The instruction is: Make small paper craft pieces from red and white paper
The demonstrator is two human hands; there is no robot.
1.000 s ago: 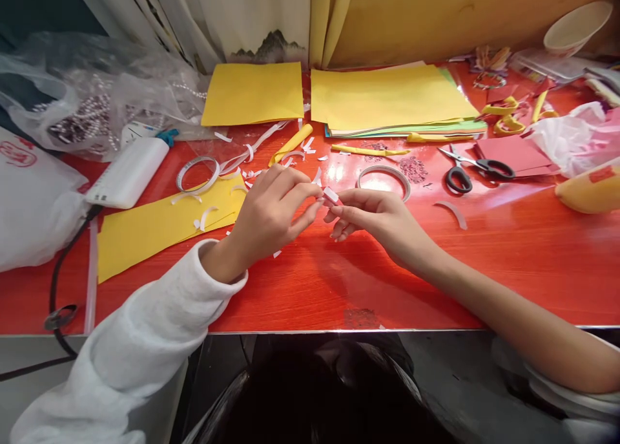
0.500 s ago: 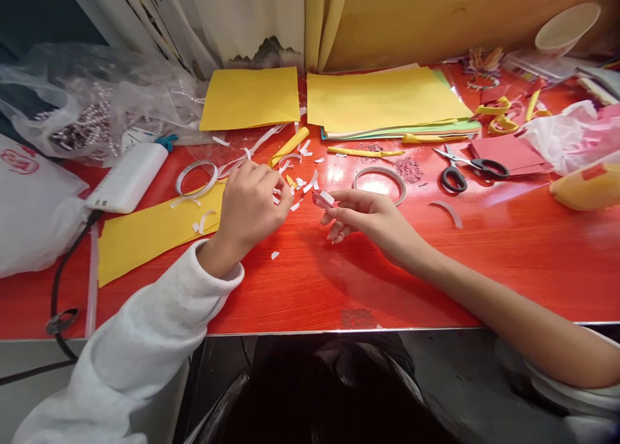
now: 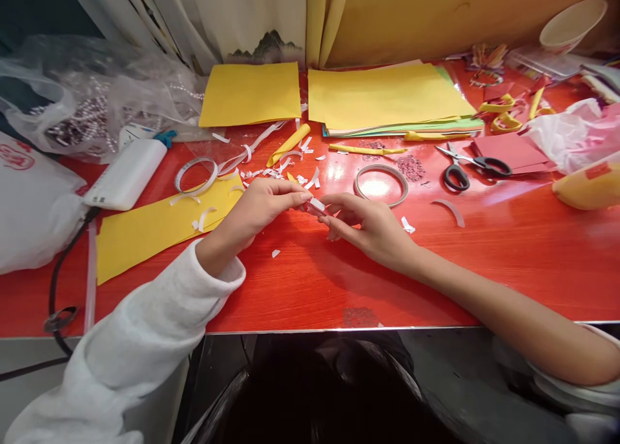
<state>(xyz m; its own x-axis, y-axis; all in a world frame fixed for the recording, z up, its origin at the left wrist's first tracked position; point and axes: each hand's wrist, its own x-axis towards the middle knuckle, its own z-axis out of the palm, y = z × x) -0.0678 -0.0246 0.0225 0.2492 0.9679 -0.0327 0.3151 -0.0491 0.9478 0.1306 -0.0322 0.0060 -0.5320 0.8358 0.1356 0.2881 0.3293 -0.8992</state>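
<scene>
My left hand (image 3: 256, 210) and my right hand (image 3: 368, 223) meet over the middle of the red table (image 3: 484, 263). Both pinch a small white and pink paper piece (image 3: 316, 205) between their fingertips. A ring of double-sided tape (image 3: 381, 185) lies just behind my right hand. White paper scraps (image 3: 285, 166) are scattered behind my left hand, beside a yellow sheet (image 3: 159, 227) with several scraps on it.
Yellow paper stacks (image 3: 382, 98) lie at the back, with black scissors (image 3: 472, 166) and red paper (image 3: 508, 150) to the right. A second tape ring (image 3: 196, 172), a white power bank (image 3: 126, 172) and plastic bags (image 3: 87, 101) sit at the left. A bowl (image 3: 571, 21) stands far right.
My left hand went to the scraps on the table, then came back to the small piece in my right hand. My right hand stayed nearly in place.
</scene>
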